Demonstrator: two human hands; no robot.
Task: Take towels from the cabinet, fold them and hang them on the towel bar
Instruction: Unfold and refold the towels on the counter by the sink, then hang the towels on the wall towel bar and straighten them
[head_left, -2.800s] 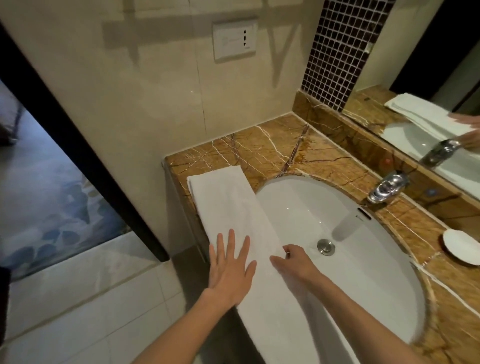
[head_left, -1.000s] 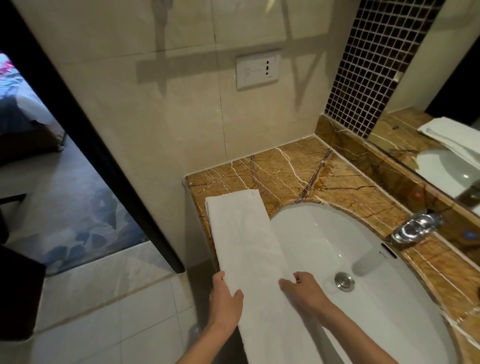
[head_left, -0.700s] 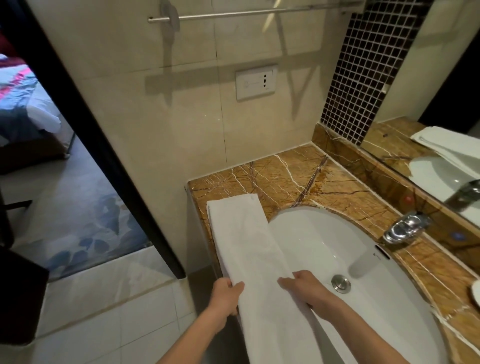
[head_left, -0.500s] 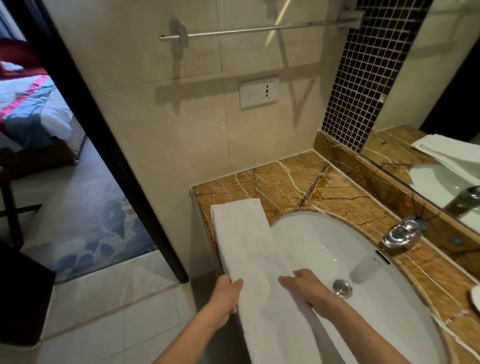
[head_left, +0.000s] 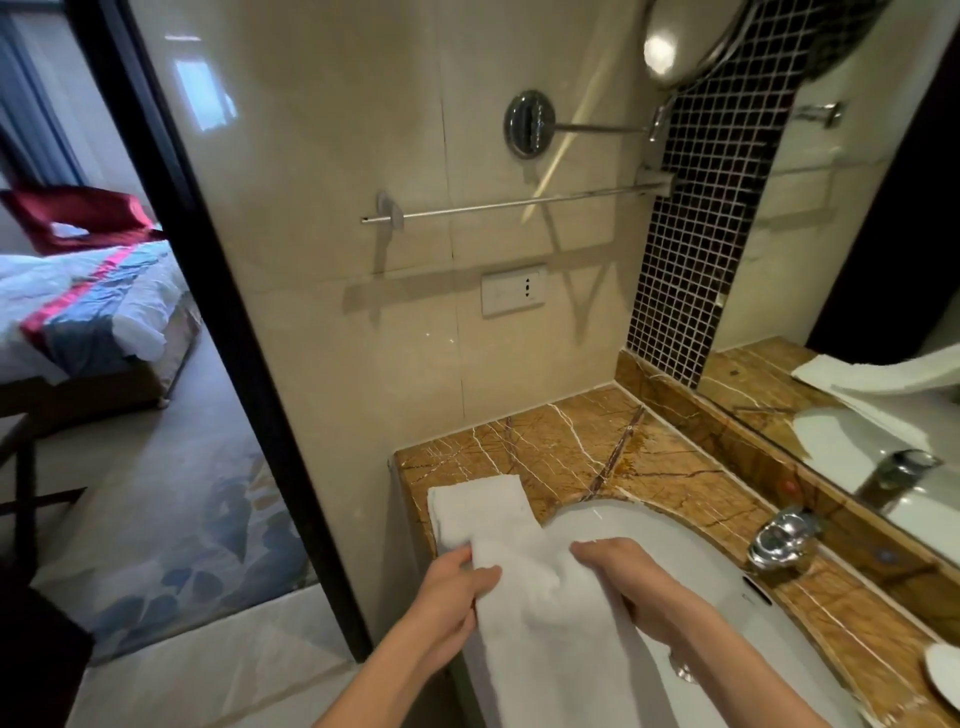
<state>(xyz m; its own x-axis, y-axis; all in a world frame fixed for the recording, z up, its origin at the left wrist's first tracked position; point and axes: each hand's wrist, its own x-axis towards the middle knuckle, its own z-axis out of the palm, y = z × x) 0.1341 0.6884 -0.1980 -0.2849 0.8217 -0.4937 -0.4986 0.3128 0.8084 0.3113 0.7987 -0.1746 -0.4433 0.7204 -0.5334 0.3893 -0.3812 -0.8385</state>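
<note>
Long white terry towel (head_left: 519, 566) lies along the marble counter's (head_left: 649, 467) front-left edge. Left hand (head_left: 452, 587) and right hand (head_left: 628, 582) each pinch its rumpled long sides.

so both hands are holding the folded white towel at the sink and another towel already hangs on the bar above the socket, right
Not quite. In the head view the towel bar above the socket is bare. The rest holds: left hand and right hand both hold the folded white towel at the sink.
</note>
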